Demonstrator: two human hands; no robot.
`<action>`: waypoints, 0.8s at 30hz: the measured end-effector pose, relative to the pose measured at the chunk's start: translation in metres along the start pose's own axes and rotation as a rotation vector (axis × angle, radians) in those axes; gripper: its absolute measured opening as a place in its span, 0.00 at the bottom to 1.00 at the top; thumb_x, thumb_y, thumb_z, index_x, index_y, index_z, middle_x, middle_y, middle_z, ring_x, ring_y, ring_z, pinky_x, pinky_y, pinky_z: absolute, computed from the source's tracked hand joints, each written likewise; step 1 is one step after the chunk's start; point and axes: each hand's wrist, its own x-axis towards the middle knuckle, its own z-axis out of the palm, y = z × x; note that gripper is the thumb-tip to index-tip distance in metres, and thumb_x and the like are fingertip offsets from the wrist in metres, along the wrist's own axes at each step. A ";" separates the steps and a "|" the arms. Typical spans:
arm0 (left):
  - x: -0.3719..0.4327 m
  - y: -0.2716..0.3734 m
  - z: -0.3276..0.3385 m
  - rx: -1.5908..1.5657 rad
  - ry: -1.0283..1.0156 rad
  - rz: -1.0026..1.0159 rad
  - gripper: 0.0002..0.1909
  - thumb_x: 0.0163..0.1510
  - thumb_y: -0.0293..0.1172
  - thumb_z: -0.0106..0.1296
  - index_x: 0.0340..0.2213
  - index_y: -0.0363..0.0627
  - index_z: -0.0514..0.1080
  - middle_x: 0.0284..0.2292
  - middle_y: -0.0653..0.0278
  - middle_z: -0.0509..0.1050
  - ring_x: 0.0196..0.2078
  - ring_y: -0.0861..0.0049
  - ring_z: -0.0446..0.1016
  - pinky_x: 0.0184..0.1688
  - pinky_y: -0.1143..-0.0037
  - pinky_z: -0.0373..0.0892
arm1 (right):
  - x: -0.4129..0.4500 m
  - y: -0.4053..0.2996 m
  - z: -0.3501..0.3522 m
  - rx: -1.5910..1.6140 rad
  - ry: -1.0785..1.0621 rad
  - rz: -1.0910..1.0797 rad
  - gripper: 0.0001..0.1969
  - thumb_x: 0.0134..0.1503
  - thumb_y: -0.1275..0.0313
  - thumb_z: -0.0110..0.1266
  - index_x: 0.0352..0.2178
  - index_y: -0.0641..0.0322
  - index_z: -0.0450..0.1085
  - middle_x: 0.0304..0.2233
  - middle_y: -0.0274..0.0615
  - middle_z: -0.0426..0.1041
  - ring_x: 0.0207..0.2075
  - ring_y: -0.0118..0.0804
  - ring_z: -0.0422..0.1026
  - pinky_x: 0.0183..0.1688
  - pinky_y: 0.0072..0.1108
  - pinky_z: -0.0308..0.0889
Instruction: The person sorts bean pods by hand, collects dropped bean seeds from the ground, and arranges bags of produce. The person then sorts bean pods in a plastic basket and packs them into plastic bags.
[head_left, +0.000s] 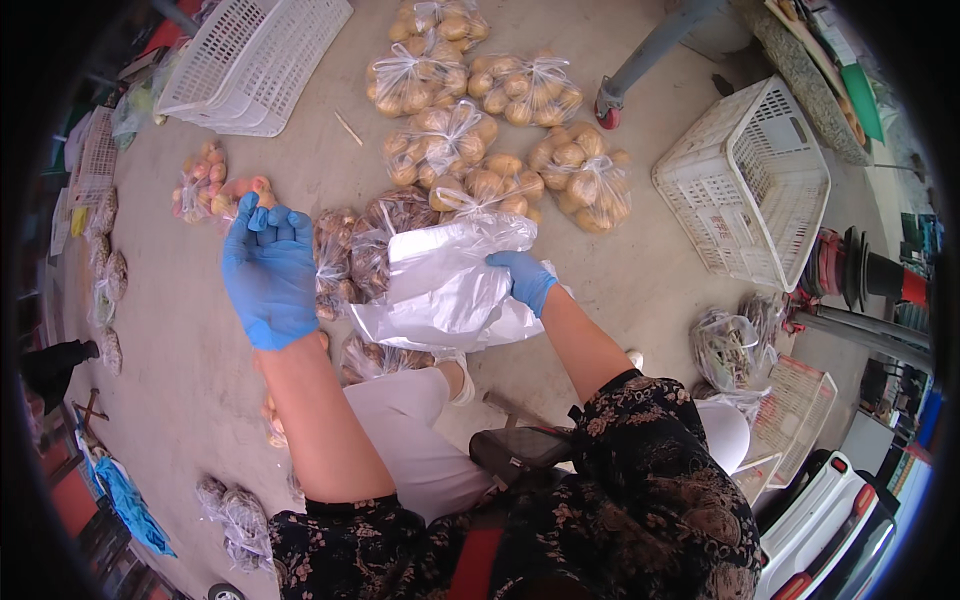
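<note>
My right hand (527, 279), in a blue glove, grips a stack of thin, whitish plastic bags (442, 289) by its right side. The stack sags over bagged potatoes (504, 180) and bags of brown root vegetables (375, 247). My left hand (271, 274), also gloved in blue, is raised left of the stack, apart from it. Its palm faces me, its fingers are curled in with the thumb against them, and I see nothing held in it. Just beyond its fingertips lies a bag of reddish-yellow produce (244, 193); the hand partly hides it.
Several tied potato bags (424, 75) stand farther out on the concrete floor. White plastic crates stand at upper left (255, 67) and right (742, 187). A caster-footed metal post (645, 60) rises at upper right. Bagged produce (240, 521) lies at lower left.
</note>
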 end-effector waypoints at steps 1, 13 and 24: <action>-0.001 0.003 0.003 -0.012 -0.019 0.006 0.09 0.50 0.24 0.39 0.33 0.35 0.67 0.22 0.65 0.68 0.27 0.76 0.67 0.35 0.73 0.65 | -0.029 -0.024 0.010 0.067 -0.052 -0.110 0.17 0.45 0.75 0.50 0.39 0.69 0.62 0.33 0.45 0.70 0.32 0.39 0.71 0.36 0.27 0.69; -0.021 0.046 -0.021 -0.194 0.118 0.169 0.08 0.47 0.23 0.41 0.32 0.38 0.66 0.22 0.64 0.68 0.25 0.75 0.66 0.32 0.73 0.64 | -0.257 -0.258 0.090 0.358 -0.219 -1.258 0.15 0.49 0.75 0.47 0.39 0.71 0.60 0.39 0.48 0.65 0.41 0.43 0.65 0.46 0.34 0.63; -0.001 0.036 -0.032 -0.291 0.035 0.109 0.09 0.46 0.22 0.40 0.32 0.38 0.65 0.20 0.65 0.67 0.24 0.74 0.66 0.33 0.70 0.63 | -0.201 -0.247 0.117 0.210 -0.156 -1.388 0.14 0.53 0.73 0.41 0.40 0.74 0.58 0.39 0.49 0.63 0.41 0.43 0.63 0.49 0.33 0.60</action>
